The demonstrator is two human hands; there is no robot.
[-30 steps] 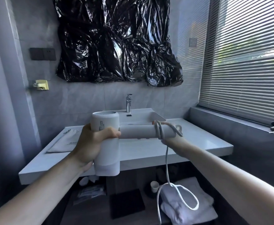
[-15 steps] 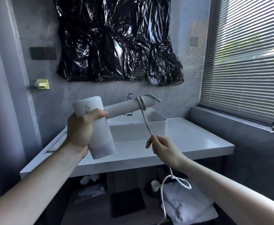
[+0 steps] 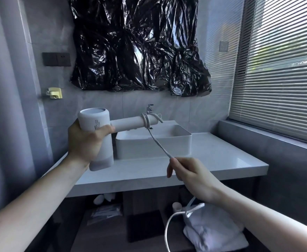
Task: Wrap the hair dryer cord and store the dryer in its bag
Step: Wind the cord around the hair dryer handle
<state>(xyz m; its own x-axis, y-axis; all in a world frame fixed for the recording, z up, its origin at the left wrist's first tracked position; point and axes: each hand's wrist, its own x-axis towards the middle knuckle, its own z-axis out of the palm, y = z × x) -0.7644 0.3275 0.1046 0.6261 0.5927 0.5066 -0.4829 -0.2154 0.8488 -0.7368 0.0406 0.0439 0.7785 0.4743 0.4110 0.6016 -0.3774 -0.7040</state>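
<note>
Fingers of the left hand (image 3: 84, 142) wrap the dryer (image 3: 98, 137) body; right hand (image 3: 187, 175) pinches the cord (image 3: 159, 144), which is coiled round the handle. Sink (image 3: 154, 142) contents cannot be seen.

2 bare, sleeveless forearms, no jewellery

This is a bathroom. A white basin (image 3: 153, 144) with a chrome tap (image 3: 150, 108) sits on a pale vanity counter (image 3: 221, 160) against grey tiled walls. Folded towels (image 3: 214, 231) lie on the shelf beneath.
</note>
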